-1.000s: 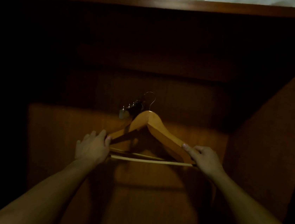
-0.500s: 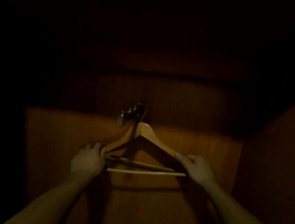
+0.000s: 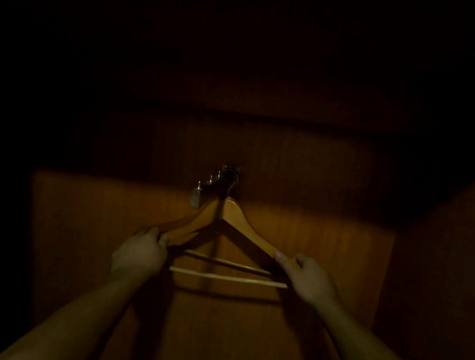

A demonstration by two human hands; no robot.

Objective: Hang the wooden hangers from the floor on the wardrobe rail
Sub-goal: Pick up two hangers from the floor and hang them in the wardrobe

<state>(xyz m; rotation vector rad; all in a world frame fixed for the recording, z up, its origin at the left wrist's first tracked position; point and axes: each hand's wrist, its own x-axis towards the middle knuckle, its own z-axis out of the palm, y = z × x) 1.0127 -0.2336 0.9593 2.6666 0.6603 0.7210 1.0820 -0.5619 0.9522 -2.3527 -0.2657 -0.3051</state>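
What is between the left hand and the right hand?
Head view: two pale crossbars of the wooden hangers run from left hand to right hand.

No readable text, labels, nos. or signs anywhere; pic too dark for any.

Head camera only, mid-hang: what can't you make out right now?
Head view:
Whether the hook sits over the rail: dark, small.
Ends of the hangers: covered by left hand and right hand.
Upper wardrobe: lost in shadow.
The floor and any hangers there: outside the frame.
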